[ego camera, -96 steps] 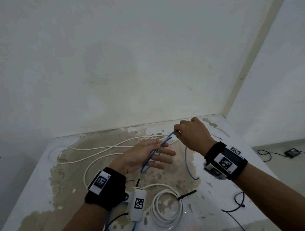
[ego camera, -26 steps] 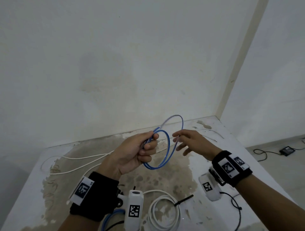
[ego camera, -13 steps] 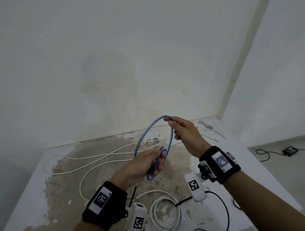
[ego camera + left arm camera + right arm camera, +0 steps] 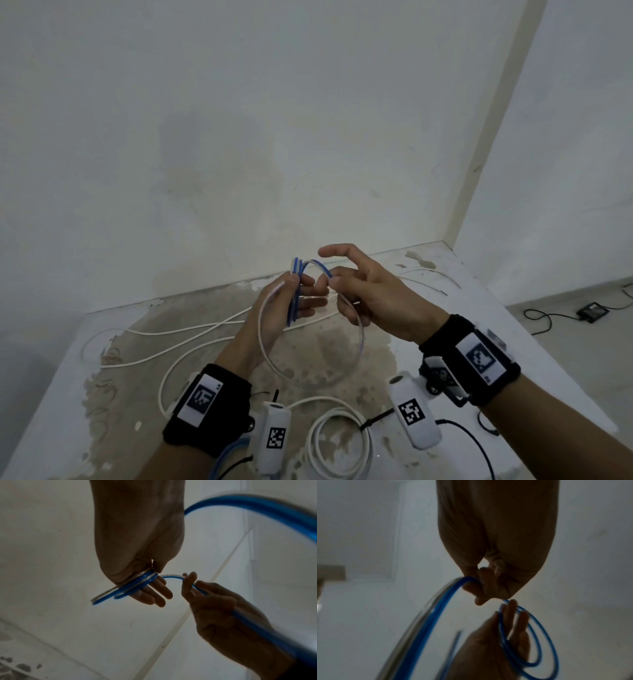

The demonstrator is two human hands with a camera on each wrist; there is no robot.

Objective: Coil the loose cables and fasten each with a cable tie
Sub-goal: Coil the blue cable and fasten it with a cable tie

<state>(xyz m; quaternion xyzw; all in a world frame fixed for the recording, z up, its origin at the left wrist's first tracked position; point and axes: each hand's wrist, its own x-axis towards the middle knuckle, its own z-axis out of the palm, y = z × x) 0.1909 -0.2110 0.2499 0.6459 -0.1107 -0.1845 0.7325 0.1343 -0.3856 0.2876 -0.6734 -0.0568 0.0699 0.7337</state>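
Coil of white cable (image 4: 339, 442), bound by a black cable tie (image 4: 375, 419), lies nearest on the stained table (image 4: 51, 411). Above the table, the left hand (image 4: 274, 318) pinches the gathered loops of blue cable (image 4: 294, 298) between thumb and fingers, the other fingers extended. The right hand (image 4: 373, 301) grips the next loop between thumb and curled fingers, index finger extended. Loose white cable (image 4: 191, 330) trails beyond, toward the wall (image 4: 239, 137).

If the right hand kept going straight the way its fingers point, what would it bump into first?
Most likely the left hand, whose fingers lie just ahead of the right hand, with the blue cable coils held there. Depth between them is unclear.
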